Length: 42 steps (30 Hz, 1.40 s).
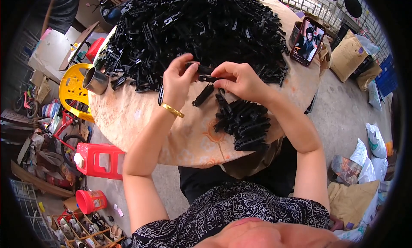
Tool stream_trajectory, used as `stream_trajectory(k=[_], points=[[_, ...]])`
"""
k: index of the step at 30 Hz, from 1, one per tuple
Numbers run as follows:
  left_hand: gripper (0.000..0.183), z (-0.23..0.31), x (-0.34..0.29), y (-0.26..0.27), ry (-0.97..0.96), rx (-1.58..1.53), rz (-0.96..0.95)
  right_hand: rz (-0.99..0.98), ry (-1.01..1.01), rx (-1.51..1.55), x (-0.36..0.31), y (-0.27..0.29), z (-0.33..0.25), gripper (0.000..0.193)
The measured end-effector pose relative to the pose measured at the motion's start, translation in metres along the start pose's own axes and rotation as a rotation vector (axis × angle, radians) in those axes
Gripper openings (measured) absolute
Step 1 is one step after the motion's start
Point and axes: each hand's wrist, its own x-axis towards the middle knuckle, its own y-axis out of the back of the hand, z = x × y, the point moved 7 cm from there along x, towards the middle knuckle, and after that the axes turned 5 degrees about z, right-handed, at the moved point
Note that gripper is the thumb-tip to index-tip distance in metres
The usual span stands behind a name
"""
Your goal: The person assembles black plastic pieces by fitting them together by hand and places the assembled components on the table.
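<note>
The right hand (241, 78) pinches a slim black part (207, 79) between thumb and fingers; the left hand (177, 78), also narrowed, seems to grip a broader black part (205, 69) just beyond it, though whether the two touch is hard to tell. Good handling likely wants light fingertips and both kept level. A heap (193, 29) crowds the far side; nearer the body lie a loose part (203, 95) and a smaller pile (244, 123), limiting wrist room.

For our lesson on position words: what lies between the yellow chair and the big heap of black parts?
In the head view, a metal cup stands between the yellow chair and the heap of black parts.
</note>
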Motion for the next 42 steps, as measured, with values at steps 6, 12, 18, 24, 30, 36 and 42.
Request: stream_trajectory(k=[6,12,18,24,30,36,42], points=[[0.023,-0.011,-0.015,-0.013,0.201,-0.359,-0.156,0.141,0.067,-0.175,0.002,0.009,-0.001,0.014],[0.026,0.011,-0.018,-0.011,-0.149,0.267,-0.154,0.173,0.281,-0.465,-0.004,0.010,-0.025,0.016],[0.035,0.018,-0.019,-0.009,-0.261,0.242,-0.149,0.210,0.442,-0.679,-0.006,0.008,-0.039,0.029],[0.034,0.031,-0.029,-0.018,-0.334,0.365,-0.191,0.066,0.426,-0.559,-0.002,0.007,-0.030,0.034],[0.031,0.046,-0.038,-0.022,-0.535,0.505,-0.154,0.066,0.350,-0.485,0.000,0.012,-0.026,0.028],[0.026,0.030,-0.029,-0.021,-0.371,0.233,-0.212,0.070,0.316,-0.437,0.001,0.014,-0.021,0.021],[0.027,0.023,-0.043,-0.029,-0.213,0.393,-0.474,-0.016,0.000,-0.129,0.012,0.018,0.016,0.024]])
